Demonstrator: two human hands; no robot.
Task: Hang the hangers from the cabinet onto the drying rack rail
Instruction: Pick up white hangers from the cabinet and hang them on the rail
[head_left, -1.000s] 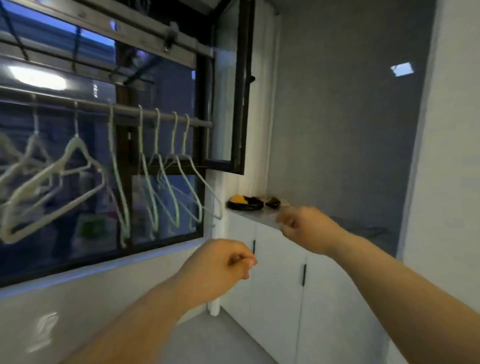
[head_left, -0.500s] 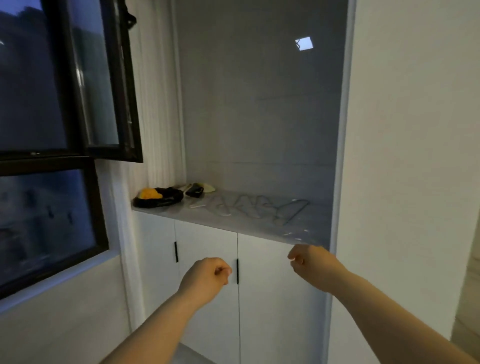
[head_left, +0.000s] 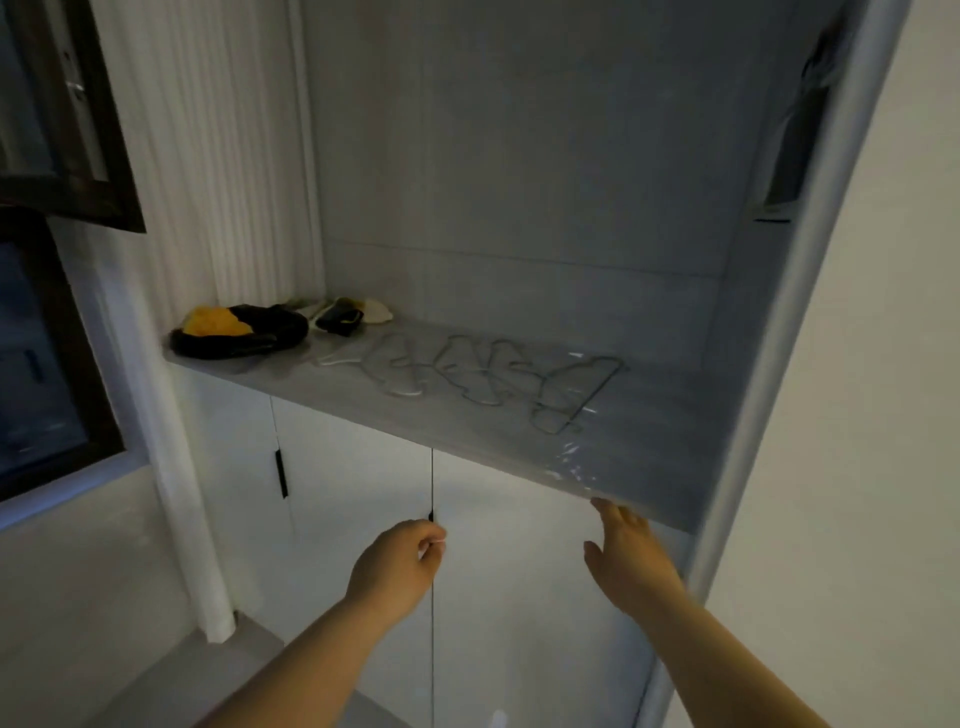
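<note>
Right hand (head_left: 631, 564) nearer cabinet (head_left: 675, 415), grip slack.

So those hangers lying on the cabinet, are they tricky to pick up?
Probably light and stiff: the hangers look like thin wire. They overlap in a row, so lifting one may drag its neighbours along. They lie flat on the glossy cabinet top, so they would likely slide if pushed.
</note>
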